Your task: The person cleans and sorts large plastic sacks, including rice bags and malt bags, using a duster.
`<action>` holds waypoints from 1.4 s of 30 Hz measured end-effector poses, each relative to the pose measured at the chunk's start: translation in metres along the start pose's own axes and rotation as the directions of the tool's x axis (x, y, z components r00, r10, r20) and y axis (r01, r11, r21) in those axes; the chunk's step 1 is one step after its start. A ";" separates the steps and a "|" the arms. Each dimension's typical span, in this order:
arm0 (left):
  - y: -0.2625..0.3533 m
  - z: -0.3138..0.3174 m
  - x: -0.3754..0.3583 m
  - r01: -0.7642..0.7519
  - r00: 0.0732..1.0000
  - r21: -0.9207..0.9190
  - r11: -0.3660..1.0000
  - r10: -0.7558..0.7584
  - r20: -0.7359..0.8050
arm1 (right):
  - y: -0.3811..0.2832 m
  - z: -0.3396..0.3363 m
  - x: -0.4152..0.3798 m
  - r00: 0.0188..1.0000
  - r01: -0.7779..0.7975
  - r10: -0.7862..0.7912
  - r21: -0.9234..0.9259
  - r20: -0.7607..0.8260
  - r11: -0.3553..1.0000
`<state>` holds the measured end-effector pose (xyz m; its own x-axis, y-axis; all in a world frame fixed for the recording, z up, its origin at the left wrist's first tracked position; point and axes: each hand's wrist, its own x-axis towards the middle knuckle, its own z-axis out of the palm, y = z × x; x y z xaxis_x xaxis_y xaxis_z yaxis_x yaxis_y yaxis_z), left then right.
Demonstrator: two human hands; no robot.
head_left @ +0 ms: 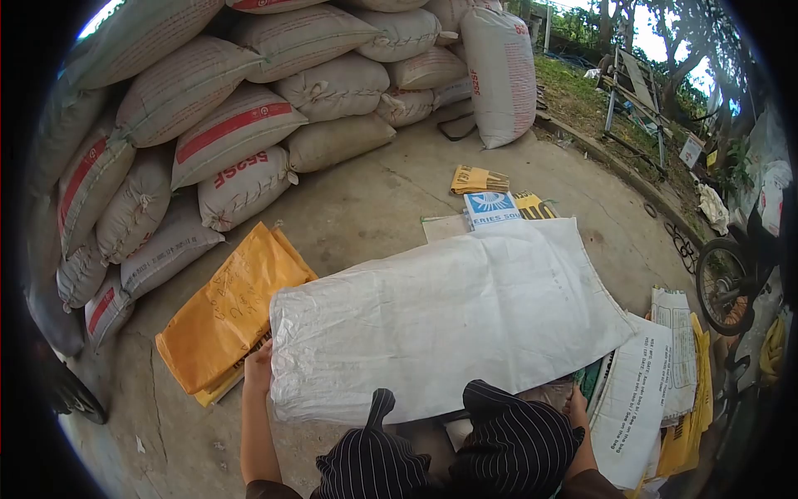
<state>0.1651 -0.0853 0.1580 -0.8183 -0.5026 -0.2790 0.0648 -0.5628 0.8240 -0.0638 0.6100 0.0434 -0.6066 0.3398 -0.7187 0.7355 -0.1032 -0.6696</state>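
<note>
A large white woven sack (449, 316) lies spread flat across my lap and the ground in front of me. At its left end, the crinkled open mouth, my left hand (258, 368) is closed on the edge, its fingertips partly hidden. My right hand (574, 403) is closed at the sack's lower right edge, close to the stacked sacks there; its fingers show only in part. To the left lies a folded yellow-orange sack (224, 312) with handwriting on it. Beside my right hand rests a pile topped by a white printed sack (633, 399).
Filled sacks (241, 133) are stacked high at the back left, and one filled sack (503, 79) stands upright. Beyond the white sack lie a blue-and-white printed sack (492, 208) and a folded yellow sack (480, 179). A wheel (723, 287) stands at the right.
</note>
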 end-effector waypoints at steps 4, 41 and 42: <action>0.003 -0.037 0.061 0.343 0.928 0.051 0.938 -0.330 -0.173 | 0.012 -0.017 -0.005 0.912 0.149 -0.184 -0.124 -0.367 0.981; -0.105 -0.024 0.086 0.307 0.910 0.937 0.168 0.238 -0.341 | 0.023 0.156 -0.085 0.201 0.967 -0.373 -0.245 0.906 -0.075; -0.100 -0.019 0.087 0.289 0.900 0.937 0.198 0.278 -0.336 | 0.043 0.177 -0.044 0.152 0.972 -0.247 -0.190 0.957 -0.137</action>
<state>0.0985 -0.0850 0.0415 -0.5262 -0.8295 -0.1875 -0.7585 0.3581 0.5445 -0.0589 0.4247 0.0131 -0.5628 -0.8173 -0.1235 -0.6331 0.5222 -0.5714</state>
